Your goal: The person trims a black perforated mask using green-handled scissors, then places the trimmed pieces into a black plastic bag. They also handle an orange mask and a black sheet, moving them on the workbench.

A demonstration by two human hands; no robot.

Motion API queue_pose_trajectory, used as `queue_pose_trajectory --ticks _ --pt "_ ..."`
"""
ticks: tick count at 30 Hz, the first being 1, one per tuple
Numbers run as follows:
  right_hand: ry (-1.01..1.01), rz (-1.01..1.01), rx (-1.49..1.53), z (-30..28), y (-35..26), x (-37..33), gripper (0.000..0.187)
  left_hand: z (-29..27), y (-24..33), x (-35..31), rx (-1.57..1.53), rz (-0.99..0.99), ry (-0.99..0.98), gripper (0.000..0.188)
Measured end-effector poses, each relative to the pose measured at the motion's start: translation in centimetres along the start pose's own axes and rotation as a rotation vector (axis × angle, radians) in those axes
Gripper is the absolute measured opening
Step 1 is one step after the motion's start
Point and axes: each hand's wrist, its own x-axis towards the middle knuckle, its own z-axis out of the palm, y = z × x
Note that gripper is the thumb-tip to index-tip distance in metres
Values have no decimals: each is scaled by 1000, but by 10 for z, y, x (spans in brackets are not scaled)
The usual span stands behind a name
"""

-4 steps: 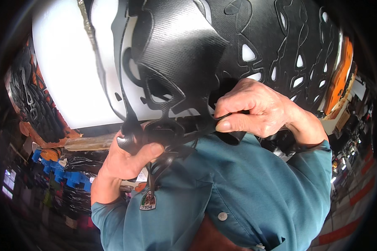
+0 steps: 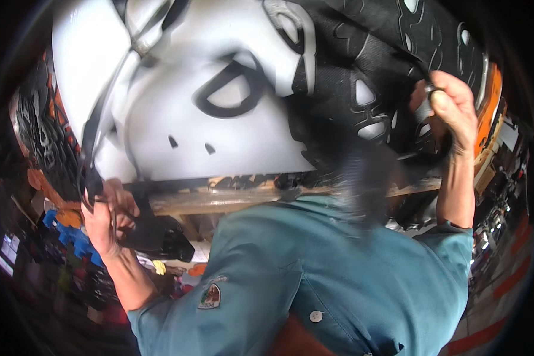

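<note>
Black cut-out sheet (image 2: 382, 62), white worktop (image 2: 92, 53), teal shirt (image 2: 374, 279)

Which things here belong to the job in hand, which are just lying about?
Job, apparently:
left hand, gripping black strip
right hand, gripping dark band
black cut-out sheet
white sheet

Lying about, seemingly:
blue pieces
small yellow thing

Black strip (image 2: 93, 129) blurred; perforated black sheet (image 2: 388, 77) cut off above
</note>
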Motion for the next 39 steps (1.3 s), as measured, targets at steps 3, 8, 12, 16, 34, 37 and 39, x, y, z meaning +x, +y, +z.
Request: queue_pose_trajectory --ticks 3,8,12,16,34,37,39 --pt "-19 -181 -201 7 4 -2 25 38 -7 -15 -188 268 -241 37" --pt "91 -450 -617 39 17 1 36 100 1 -28 -589 423 -521 33" --pt "258 -433 -243 73 -10 -12 34 110 -3 -35 -689 432 -514 39" --pt "-62 -478 -187 111 -12 -2 38 118 -4 -50 -559 409 -391 35" --pt "-42 -237 281 168 -12 -21 16 131 -8 -57 -687 380 -333 22" --pt "-94 -302 23 167 -12 -18 11 136 -8 -57 -646 435 -283 21" --pt "-125 -185 163 167 -12 -19 16 136 -7 -56 -683 442 -344 20"
